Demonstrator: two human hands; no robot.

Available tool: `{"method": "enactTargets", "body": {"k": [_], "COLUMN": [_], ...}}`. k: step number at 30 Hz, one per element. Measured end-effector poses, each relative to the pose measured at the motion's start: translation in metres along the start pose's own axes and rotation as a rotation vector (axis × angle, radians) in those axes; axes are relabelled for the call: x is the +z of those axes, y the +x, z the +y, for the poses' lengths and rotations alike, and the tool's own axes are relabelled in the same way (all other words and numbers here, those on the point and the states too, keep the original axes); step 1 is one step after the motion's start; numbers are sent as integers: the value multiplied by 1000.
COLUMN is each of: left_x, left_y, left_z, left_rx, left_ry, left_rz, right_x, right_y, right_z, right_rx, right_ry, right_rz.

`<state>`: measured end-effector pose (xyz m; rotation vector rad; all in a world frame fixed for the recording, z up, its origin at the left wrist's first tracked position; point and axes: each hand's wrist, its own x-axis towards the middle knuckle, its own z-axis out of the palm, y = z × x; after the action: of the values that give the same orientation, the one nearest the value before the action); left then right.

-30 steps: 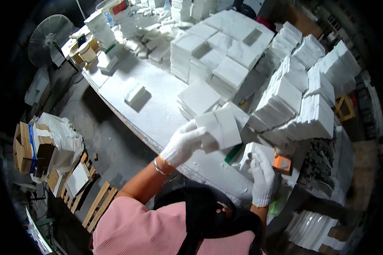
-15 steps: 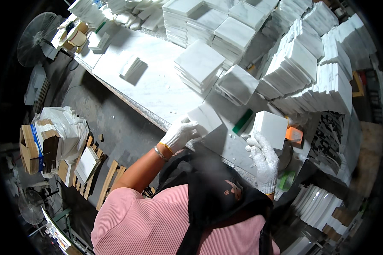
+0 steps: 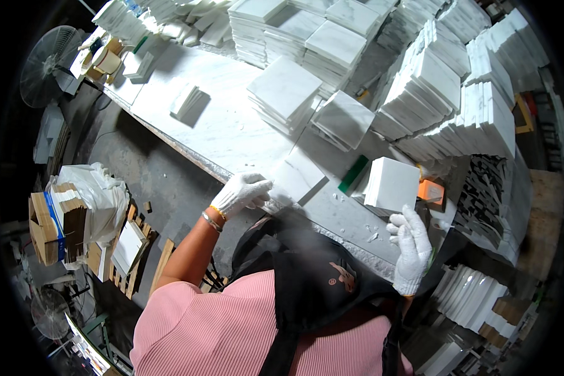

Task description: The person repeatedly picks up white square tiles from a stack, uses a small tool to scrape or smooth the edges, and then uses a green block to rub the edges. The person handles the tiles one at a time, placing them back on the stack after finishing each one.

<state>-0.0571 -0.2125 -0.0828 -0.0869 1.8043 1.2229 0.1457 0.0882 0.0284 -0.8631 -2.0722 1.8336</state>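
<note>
— Holding two tiles at once, are we? Our left hand (image 3: pixel 241 193) lies on a flat tile (image 3: pixel 296 178) at the near edge of the bench (image 3: pixel 222 128), its gloved fingers curled over the tile's near corner.

— Yes, and our right hand (image 3: pixel 410 247) props a second tile (image 3: pixel 391 183) up on its edge, fingertips under its lower rim. We judge it is tilted so that its face can be seen; the flat one stays down where the bench carries its weight.

— Both hands are grasping, then, neither one free or clenched empty?

— Both are on tiles. How firm the left grip is, we cannot tell.

— What sits between the two tiles?

— One green block (image 3: pixel 353 174), just beside the tilted tile, and one orange thing (image 3: pixel 431 190) on its far side, near our right hand. We cannot tell what either is for.

— How many tiles do we count?

— Two in hand. One more leans loose (image 3: pixel 344 119) behind them, next to one low stack (image 3: pixel 284 93). One small block (image 3: pixel 186 101) lies alone further left. The stacks (image 3: pixel 448 94) along the back and right are too many and too crowded for an honest count.

— And off the bench?

— One fan (image 3: pixel 47 62) at the far left, and one crate (image 3: pixel 50 219) with a white bag on the floor.
</note>
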Motion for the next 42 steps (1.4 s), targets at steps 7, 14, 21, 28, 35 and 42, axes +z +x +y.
{"method": "enactTargets", "body": {"k": [7, 14, 21, 28, 35, 42], "left_x": [-20, -21, 26, 105, 132, 140], "left_y": [-18, -30, -26, -30, -2, 8], "left_z": [1, 10, 21, 89, 97, 99], "left_rx": [75, 100, 546, 526, 498, 361], "left_ry": [370, 641, 786, 528, 109, -123], "left_rz": [192, 132, -98, -198, -321, -406], "right_x": [-24, -55, -28, -23, -25, -21], "right_y": [1, -1, 26, 33, 32, 12], "right_z": [-2, 33, 25, 40, 50, 45], "right_rx": [-86, -16, -64, -126, -202, -182], "right_ry": [-149, -250, -308, -296, -352, -370], "right_rz": [205, 331, 217, 192, 191, 181]}}
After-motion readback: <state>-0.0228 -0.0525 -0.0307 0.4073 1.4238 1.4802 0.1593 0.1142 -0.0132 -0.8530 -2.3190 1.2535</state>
